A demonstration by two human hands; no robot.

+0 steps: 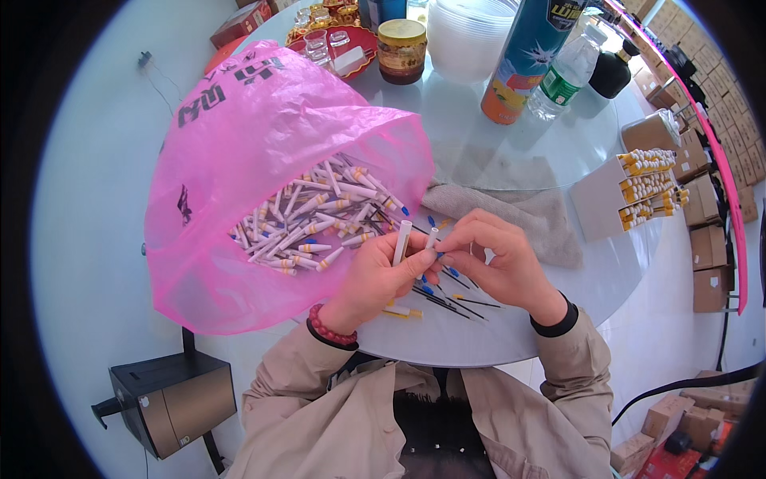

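My left hand (383, 271) is closed round two white pen tubes (403, 239), which stand roughly upright with their open ends up. Right beside it, my right hand (499, 259) has thumb and forefinger pinched on a small blue pen part (440, 255) at the shorter tube; the fingers partly hide it. Thin black refills (443, 302) with blue or yellow ends lie scattered on the table beneath my hands. To the left, a pink plastic bag (239, 152) lies open, and many white pen parts (319, 211) with yellow bands and some blue tips fill its mouth.
A grey cloth (519, 207) lies beyond my right hand. On the right stands a white box (598, 199) of yellow-and-white pens. At the back are a spray can (523, 60), a plastic bottle (562, 76), a lidded jar (401, 52) and stacked clear tubs (467, 40).
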